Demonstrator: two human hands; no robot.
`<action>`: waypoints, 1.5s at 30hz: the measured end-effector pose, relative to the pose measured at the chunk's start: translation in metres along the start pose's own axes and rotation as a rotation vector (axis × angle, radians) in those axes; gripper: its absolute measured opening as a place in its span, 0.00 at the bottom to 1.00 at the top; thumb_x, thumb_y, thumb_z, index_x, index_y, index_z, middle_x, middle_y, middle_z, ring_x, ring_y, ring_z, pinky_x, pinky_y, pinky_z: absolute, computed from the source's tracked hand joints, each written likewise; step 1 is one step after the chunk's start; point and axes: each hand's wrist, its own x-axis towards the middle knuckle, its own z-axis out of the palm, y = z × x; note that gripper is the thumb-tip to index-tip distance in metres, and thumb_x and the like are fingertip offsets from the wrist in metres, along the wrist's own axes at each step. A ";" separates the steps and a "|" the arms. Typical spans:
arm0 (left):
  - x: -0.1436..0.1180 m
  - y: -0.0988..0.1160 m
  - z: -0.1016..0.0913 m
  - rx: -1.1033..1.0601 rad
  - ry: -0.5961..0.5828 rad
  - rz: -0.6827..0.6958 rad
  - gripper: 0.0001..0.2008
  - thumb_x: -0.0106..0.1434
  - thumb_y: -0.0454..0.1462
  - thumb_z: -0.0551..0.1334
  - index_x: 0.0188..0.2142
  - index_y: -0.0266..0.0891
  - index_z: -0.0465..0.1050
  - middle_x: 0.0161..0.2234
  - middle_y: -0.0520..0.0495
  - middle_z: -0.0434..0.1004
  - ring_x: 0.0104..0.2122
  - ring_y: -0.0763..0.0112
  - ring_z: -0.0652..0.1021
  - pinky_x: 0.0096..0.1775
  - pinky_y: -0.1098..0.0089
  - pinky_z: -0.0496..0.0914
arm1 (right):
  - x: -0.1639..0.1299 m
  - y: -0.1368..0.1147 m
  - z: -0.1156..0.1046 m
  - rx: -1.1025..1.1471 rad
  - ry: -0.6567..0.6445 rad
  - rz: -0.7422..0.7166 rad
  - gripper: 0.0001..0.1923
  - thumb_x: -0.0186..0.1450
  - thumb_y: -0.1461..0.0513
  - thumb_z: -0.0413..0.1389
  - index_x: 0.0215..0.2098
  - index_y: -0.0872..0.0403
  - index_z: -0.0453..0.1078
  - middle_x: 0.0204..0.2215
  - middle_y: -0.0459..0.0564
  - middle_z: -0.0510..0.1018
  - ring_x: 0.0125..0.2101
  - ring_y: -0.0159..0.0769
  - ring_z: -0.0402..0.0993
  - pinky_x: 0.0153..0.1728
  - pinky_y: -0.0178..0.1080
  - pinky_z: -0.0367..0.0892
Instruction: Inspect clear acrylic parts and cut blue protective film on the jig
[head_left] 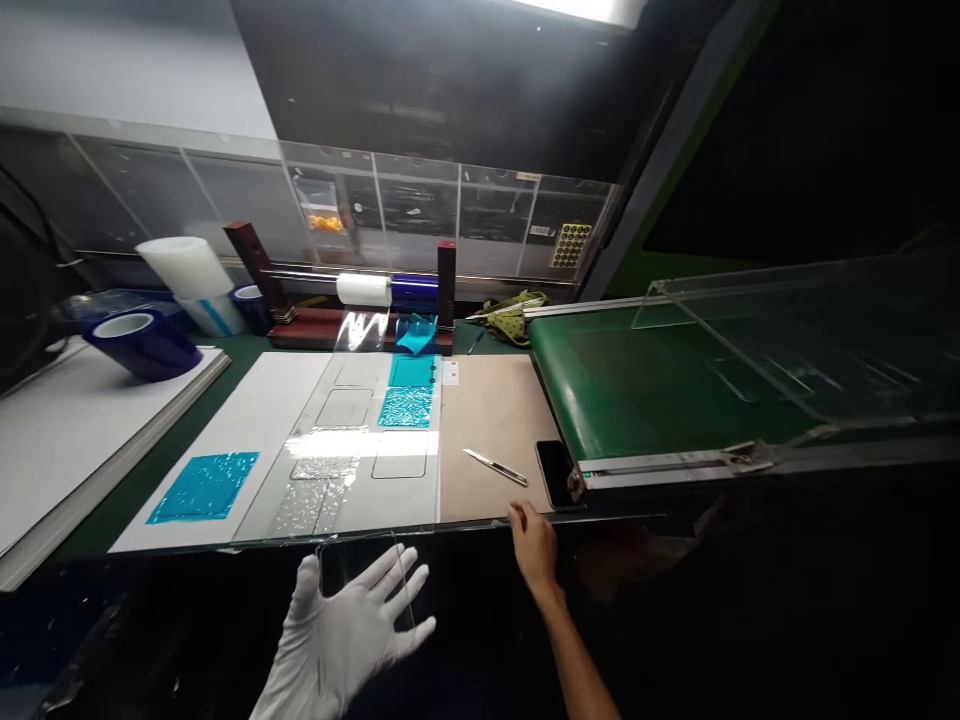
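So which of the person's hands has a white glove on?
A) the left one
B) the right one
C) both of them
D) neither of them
A: the left hand wears a white glove, its fingers spread by a clear sheet at the table's near edge, while the right hand is bare and rests on that edge near the dark phone.
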 end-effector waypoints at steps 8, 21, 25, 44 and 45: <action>-0.029 0.012 0.001 0.055 0.100 0.161 0.44 0.54 0.65 0.49 0.58 0.35 0.62 0.65 0.39 0.48 0.65 0.48 0.38 0.58 0.39 0.46 | 0.125 -0.063 0.036 -0.152 -0.171 -0.085 0.12 0.65 0.57 0.54 0.44 0.56 0.68 0.45 0.51 0.72 0.44 0.38 0.70 0.45 0.46 0.66; -0.029 0.028 0.082 1.836 0.318 0.223 0.56 0.37 0.49 0.72 0.64 0.52 0.47 0.63 0.41 0.53 0.59 0.37 0.58 0.56 0.42 0.57 | -0.054 -0.105 -0.069 0.621 -0.684 -0.169 0.22 0.69 0.49 0.39 0.38 0.52 0.68 0.22 0.43 0.66 0.22 0.29 0.62 0.25 0.31 0.60; -0.024 0.028 0.104 1.910 0.221 0.115 0.57 0.36 0.48 0.72 0.64 0.53 0.47 0.61 0.43 0.55 0.56 0.41 0.64 0.52 0.50 0.66 | -0.098 -0.111 -0.086 0.644 -0.640 -0.164 0.25 0.63 0.42 0.44 0.39 0.50 0.71 0.23 0.45 0.68 0.25 0.32 0.65 0.29 0.33 0.64; -0.017 -0.001 0.127 2.003 0.065 -0.115 0.58 0.36 0.56 0.68 0.64 0.48 0.44 0.59 0.40 0.54 0.53 0.47 0.67 0.46 0.56 0.72 | -0.126 -0.085 -0.081 0.465 -0.636 -0.238 0.36 0.35 0.33 0.59 0.25 0.51 0.59 0.21 0.40 0.61 0.22 0.28 0.55 0.20 0.30 0.60; -0.016 -0.001 0.128 2.021 0.061 -0.118 0.58 0.36 0.56 0.68 0.64 0.48 0.44 0.58 0.39 0.54 0.52 0.47 0.67 0.46 0.55 0.72 | -0.126 -0.084 -0.081 0.446 -0.630 -0.248 0.36 0.35 0.32 0.59 0.25 0.51 0.59 0.21 0.40 0.61 0.22 0.27 0.55 0.20 0.30 0.60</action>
